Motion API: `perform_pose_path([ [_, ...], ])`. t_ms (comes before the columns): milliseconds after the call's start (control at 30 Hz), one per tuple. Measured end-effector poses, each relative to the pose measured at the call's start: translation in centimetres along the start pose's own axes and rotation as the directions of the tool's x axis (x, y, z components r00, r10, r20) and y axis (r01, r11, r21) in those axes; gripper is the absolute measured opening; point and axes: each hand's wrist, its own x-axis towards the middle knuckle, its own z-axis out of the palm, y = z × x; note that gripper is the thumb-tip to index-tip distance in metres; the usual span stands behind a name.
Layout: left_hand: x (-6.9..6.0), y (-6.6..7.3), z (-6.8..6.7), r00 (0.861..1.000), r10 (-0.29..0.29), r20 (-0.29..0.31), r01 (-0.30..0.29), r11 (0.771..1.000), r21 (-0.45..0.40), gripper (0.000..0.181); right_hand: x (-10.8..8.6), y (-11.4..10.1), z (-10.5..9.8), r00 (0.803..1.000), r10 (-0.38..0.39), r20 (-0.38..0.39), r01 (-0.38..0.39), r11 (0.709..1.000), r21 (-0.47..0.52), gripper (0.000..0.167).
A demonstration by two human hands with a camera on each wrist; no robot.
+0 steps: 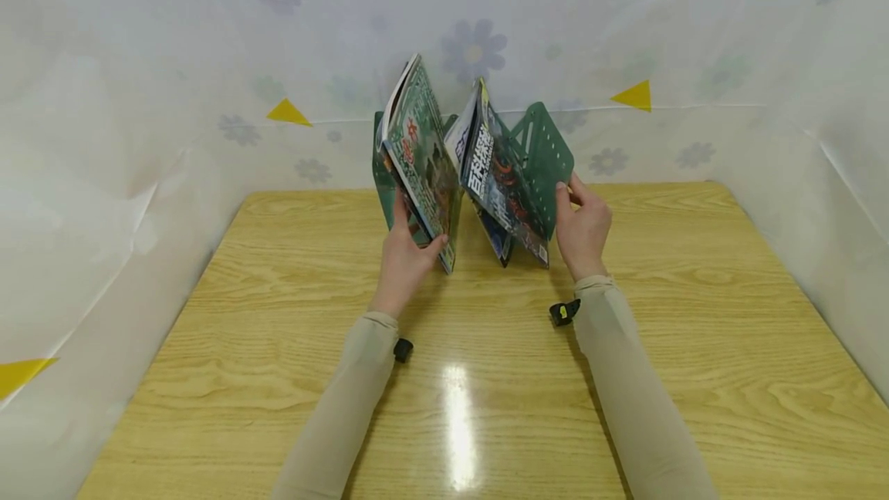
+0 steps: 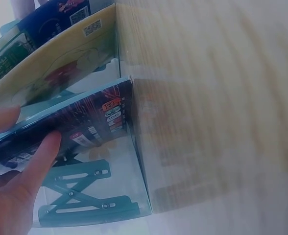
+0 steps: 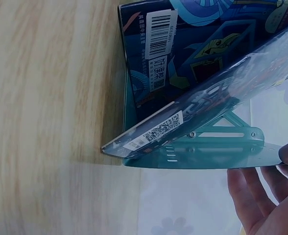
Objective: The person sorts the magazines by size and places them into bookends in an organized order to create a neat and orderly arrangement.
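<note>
A green metal folding book stand (image 1: pixel 545 157) with perforated end plates stands at the table's back edge. My left hand (image 1: pixel 408 257) holds a green-covered magazine (image 1: pixel 425 157) by its lower part, thumb on one side and fingers on the other; it leans in the stand's left part. The left wrist view shows the dark back cover (image 2: pixel 85 122) of the held magazine. My right hand (image 1: pixel 585 226) pinches the edge of the right end plate (image 3: pixel 203 155). Between the hands, a dark magazine (image 1: pixel 503 184) leans with others behind it, one with a blue cover (image 3: pixel 154 54).
The wooden table (image 1: pixel 486 376) stretches in front and to both sides. Behind it hangs a pale flowered sheet (image 1: pixel 389 6) with yellow triangles (image 1: pixel 635 96). Each sleeved wrist carries a small black device, one (image 1: pixel 564 312) by the right hand.
</note>
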Motion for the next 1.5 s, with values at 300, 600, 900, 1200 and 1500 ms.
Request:
perform_pose_path([
  [300, -0.10, 0.03, -0.18, 1.000, -0.002, -0.002, 0.002, 1.000, -0.020, 0.107, 0.01, -0.03, 0.04, 1.000, 0.009, 0.000, -0.009, 1.000, 0.005, 0.034],
  [600, -0.33, 0.11, -0.45, 1.000, -0.014, -0.021, 0.014, 1.000, 0.009, 0.104, -0.03, -0.08, 0.03, 1.000, -0.003, -0.009, 0.003, 1.000, 0.004, 0.034],
  [900, -0.46, 0.07, -0.66, 0.999, -0.021, -0.042, 0.022, 1.000, 0.021, 0.106, -0.10, -0.16, 0.00, 1.000, 0.001, -0.008, -0.001, 1.000, -0.001, 0.033],
  [1200, -0.23, -0.04, -0.35, 0.998, -0.002, -0.059, 0.005, 0.999, 0.049, 0.106, -0.11, -0.01, 0.03, 1.000, 0.001, 0.005, -0.001, 1.000, 0.003, 0.035],
  [1500, -0.47, 0.21, 0.05, 1.000, 0.000, -0.011, 0.000, 1.000, 0.026, 0.110, -0.11, 0.07, 0.03, 1.000, 0.005, 0.004, -0.005, 1.000, 0.007, 0.035],
])
